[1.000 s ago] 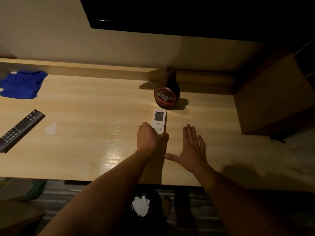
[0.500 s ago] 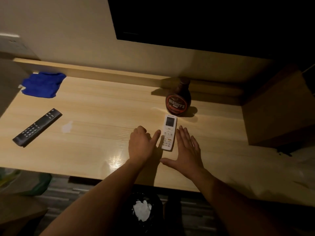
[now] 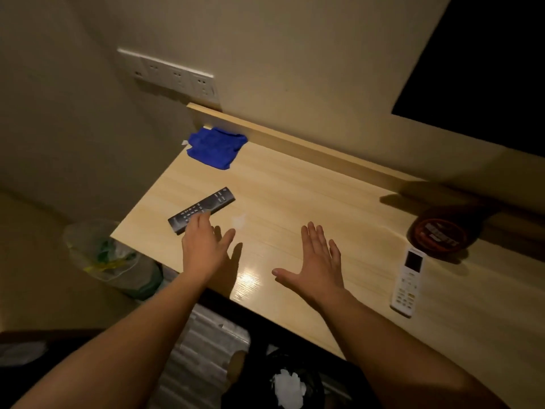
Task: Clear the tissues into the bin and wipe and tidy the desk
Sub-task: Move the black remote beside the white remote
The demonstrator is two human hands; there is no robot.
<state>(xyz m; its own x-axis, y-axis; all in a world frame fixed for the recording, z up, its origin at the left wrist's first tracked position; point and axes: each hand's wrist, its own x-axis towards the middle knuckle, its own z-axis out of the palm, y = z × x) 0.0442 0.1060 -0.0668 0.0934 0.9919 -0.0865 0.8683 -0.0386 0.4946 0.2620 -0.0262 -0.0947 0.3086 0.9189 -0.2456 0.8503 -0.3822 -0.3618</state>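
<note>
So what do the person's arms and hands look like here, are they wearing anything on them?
Nothing is worn as far as the view shows. Both forearms are bare, with no sleeves in the frame. The left hand and right hand have no gloves, and no rings, watch or bands can be made out in the dim light.

A row of wall sockets [image 3: 174, 75] sat above the counter's far left corner; a clear plastic bag [image 3: 101, 255] slumped below its left edge.
</note>
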